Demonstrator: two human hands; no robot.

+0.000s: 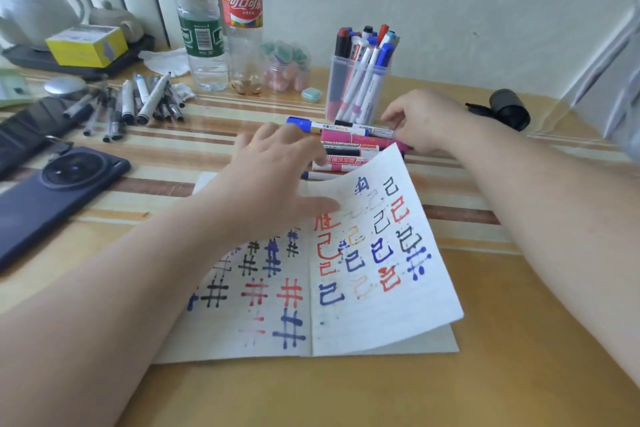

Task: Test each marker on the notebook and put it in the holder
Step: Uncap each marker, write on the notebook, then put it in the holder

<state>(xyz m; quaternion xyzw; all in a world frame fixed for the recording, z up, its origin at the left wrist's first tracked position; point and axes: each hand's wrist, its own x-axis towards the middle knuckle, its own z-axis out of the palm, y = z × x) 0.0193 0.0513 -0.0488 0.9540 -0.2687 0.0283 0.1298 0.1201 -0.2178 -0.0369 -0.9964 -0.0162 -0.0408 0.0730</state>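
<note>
I judge that I am between two tests: many markers already stand in the holder (356, 90), the notebook (381, 288) is full of red, blue and black signs, and a small pile of markers (349, 152) lies on the table between the holder and the far edge of the notebook. The step in hand is to fetch the next marker from this pile. My right hand (426, 121) is at the right end of the pile, its fingers (393, 116) curled down over the ends of the far markers, just beside the foot of the holder. The view is a little blurred there, so I cannot tell whether they pinch one or only touch it. My left hand (277, 180) lies with straight, spread fingers over the far part of the left page, the thumb (322, 206) pressing close to the fold. It holds nothing, and its fingertips reach the left ends of the markers. The pink marker (356, 141) is in the middle of the pile, between both hands. The right page is lifted at its far corner and partly covers the near markers. The next move asks for a clean pinch on only one marker, since they lie touching side by side. Then the cap must come off, and the left hand should hold the page flat for the writing.
</note>
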